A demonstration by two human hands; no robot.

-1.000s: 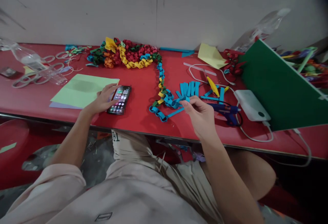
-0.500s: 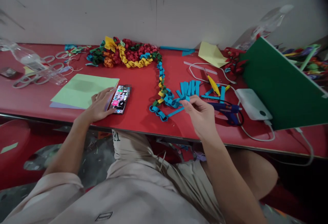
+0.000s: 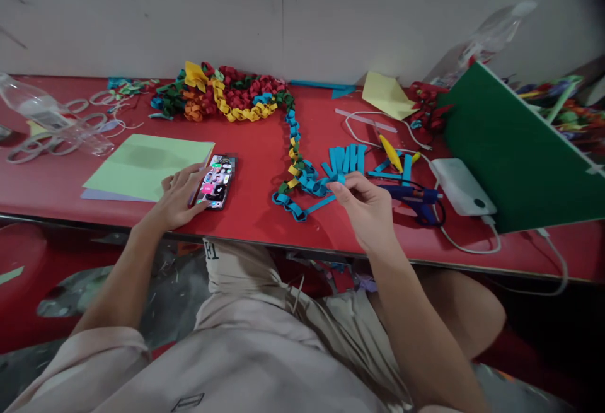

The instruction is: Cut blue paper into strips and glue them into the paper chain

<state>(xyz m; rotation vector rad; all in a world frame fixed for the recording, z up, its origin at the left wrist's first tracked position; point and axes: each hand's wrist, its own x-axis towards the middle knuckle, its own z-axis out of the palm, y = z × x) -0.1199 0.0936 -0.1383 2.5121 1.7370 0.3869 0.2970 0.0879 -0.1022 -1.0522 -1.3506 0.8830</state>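
My left hand rests at the left edge of a lit phone, its fingers apart and touching the phone's side and screen. The phone lies on the red table beside light green paper sheets. My right hand pinches the end of a blue paper chain between thumb and fingers. From there the chain runs back through yellow, green and blue links to a multicoloured pile. Loose blue strips fan out just behind my right hand, and a blue glue gun lies to its right.
A white power bank with cables lies at the right, before a leaning green board. Yellow paper is at the back. Scissors and a plastic bottle lie at the left.
The whole view has shifted slightly, so things on the table appear a little further left and higher. Both hands keep nearly the same places relative to the phone and the chain.
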